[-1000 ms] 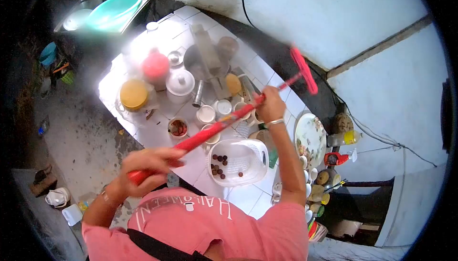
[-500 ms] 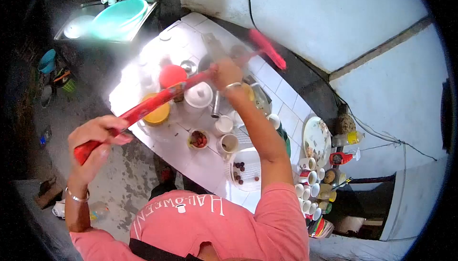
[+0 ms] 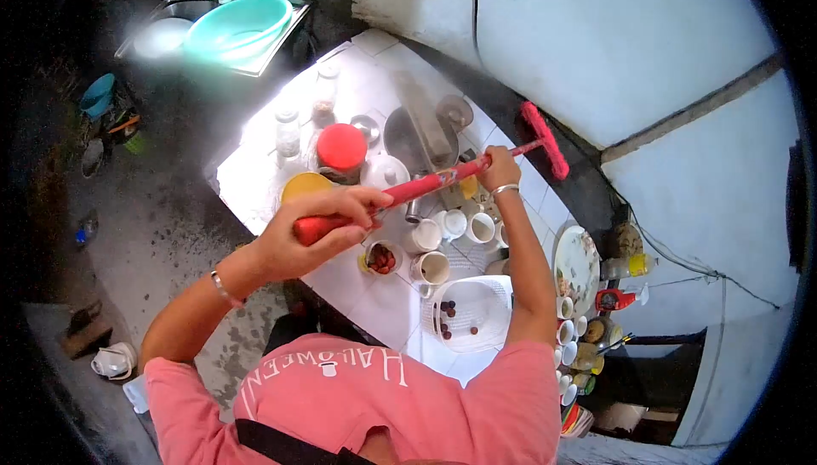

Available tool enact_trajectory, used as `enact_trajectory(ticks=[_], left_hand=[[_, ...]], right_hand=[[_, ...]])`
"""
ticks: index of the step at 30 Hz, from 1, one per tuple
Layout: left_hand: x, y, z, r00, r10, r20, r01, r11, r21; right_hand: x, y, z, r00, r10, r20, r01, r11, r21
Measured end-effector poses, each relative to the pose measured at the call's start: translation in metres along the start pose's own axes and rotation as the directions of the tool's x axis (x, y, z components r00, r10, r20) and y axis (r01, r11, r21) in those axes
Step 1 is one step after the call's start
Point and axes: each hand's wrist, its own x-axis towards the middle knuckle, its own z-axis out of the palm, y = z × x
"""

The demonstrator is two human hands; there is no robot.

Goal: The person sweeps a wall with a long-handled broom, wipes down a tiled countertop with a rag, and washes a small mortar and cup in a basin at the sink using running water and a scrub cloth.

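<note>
A long-handled brush [image 3: 421, 186] with a red handle and a pinkish-red crosswise head slants over the tiled table. Its head [image 3: 545, 142] is beside the wall at the table's far right edge. My left hand [image 3: 319, 222] is closed round the near end of the handle. Farther up, near the head, my right hand [image 3: 498, 169] grips the same handle. Below the handle stand a red-lidded jar [image 3: 342, 147], a white lidded pot [image 3: 385, 172], a dark metal pan [image 3: 408, 135] and several white cups [image 3: 434, 268].
A white basket [image 3: 481, 295] with small dark round things sits at the table's near side. Several mugs [image 3: 565, 330] and a large plate [image 3: 577, 261] line the right. A sink [image 3: 294, 18] with a green basin [image 3: 242, 27] stands far left.
The brush has moved right, its head now lower and closer to the wall's base. My left hand has moved right over the table; my right hand has moved right and toward me.
</note>
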Motion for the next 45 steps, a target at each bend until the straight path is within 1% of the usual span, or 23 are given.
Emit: enact_trajectory(ticks=[2,3,5,7,9,10,11,12,14,16,18,20,22,24,26,28,30,33,36,39,40,43,45], left_hand=[[0.005,-0.006,-0.007,1.0,0.003,0.006,-0.003,1.0,0.024],[0.0,-0.005,-0.015,1.0,0.003,-0.015,-0.003,0.999,0.044],[-0.006,0.008,-0.03,0.998,0.03,-0.049,-0.028,0.999,0.03],[-0.021,0.028,-0.051,0.996,0.008,-0.094,0.0,0.997,0.081],[-0.036,0.047,-0.081,0.99,0.008,-0.144,0.009,0.994,0.113],[-0.043,0.056,-0.097,0.985,0.013,-0.171,0.007,0.993,0.117],[-0.048,0.065,-0.111,0.98,0.026,-0.197,-0.003,0.993,0.117],[-0.054,0.07,-0.128,0.985,0.072,-0.158,-0.049,0.988,0.149],[-0.064,0.082,-0.161,0.985,0.157,-0.077,-0.14,0.97,0.2],[-0.075,0.098,-0.183,0.986,0.147,-0.081,-0.134,0.981,0.143],[-0.065,0.102,-0.203,0.988,0.152,0.033,-0.155,0.976,0.151],[-0.043,0.072,-0.206,0.981,0.163,0.101,-0.17,0.983,0.068],[-0.013,0.043,-0.199,0.979,0.132,0.152,-0.14,0.989,0.045],[0.009,0.025,-0.198,0.982,0.043,0.182,-0.033,0.998,-0.058],[0.013,0.023,-0.207,0.993,0.069,0.094,-0.061,0.994,-0.093],[0.003,0.035,-0.225,0.994,0.094,0.064,-0.097,0.994,0.043],[-0.015,0.057,-0.238,0.993,0.12,0.021,-0.121,0.983,0.135],[-0.048,0.087,-0.265,0.993,0.077,-0.089,-0.05,0.962,0.268],[-0.075,0.111,-0.276,0.982,0.126,-0.14,-0.068,0.931,0.36],[-0.105,0.132,-0.279,0.963,0.156,-0.221,-0.069,0.931,0.358],[-0.116,0.137,-0.284,0.956,0.2,-0.213,-0.116,0.929,0.35],[-0.14,0.144,-0.284,0.921,0.317,-0.227,-0.234,0.915,0.328],[-0.132,0.135,-0.28,0.946,0.267,-0.183,-0.203,0.93,0.307]], right_hand=[[0.016,0.008,0.014,1.0,-0.015,-0.016,0.014,0.999,-0.036],[0.019,-0.011,0.006,0.999,0.0,0.053,0.005,0.996,-0.093],[0.027,-0.042,0.009,0.992,-0.119,-0.038,0.117,0.992,-0.035],[0.041,-0.089,0.001,0.99,-0.127,0.056,0.129,0.991,-0.026],[0.046,-0.147,-0.019,0.984,-0.07,0.162,0.058,0.995,0.077],[0.05,-0.167,-0.018,0.992,-0.095,0.088,0.084,0.989,0.119],[0.057,-0.186,-0.014,0.987,-0.134,0.084,0.127,0.988,0.082],[0.064,-0.203,-0.015,0.982,-0.174,0.078,0.171,0.984,0.043],[0.061,-0.235,-0.034,0.985,-0.151,0.085,0.15,0.988,0.021],[0.05,-0.259,-0.053,0.99,-0.122,0.073,0.121,0.992,0.019],[0.039,-0.257,-0.068,0.996,-0.084,0.04,0.083,0.996,0.045],[0.044,-0.226,-0.057,0.998,-0.06,-0.012,0.06,0.997,0.057],[0.053,-0.178,-0.029,1.0,0.006,-0.005,-0.006,0.999,0.046],[0.06,-0.159,-0.001,1.0,-0.011,-0.02,0.011,1.0,-0.014],[0.077,-0.158,0.004,0.999,-0.039,-0.01,0.039,0.999,-0.026],[0.089,-0.197,0.005,0.998,-0.048,0.039,0.047,0.998,0.036],[0.101,-0.239,0.01,0.998,-0.042,0.037,0.041,0.999,0.012],[0.104,-0.305,-0.004,0.991,-0.114,0.076,0.114,0.993,0.008],[0.099,-0.349,-0.012,0.983,-0.169,0.075,0.163,0.983,0.086],[0.09,-0.38,-0.028,0.971,-0.238,0.032,0.231,0.963,0.14],[0.084,-0.389,-0.036,0.966,-0.255,-0.035,0.257,0.946,0.199],[0.067,-0.401,-0.054,0.966,-0.258,-0.033,0.259,0.949,0.178],[0.065,-0.38,-0.054,0.964,-0.264,-0.018,0.263,0.949,0.174]])
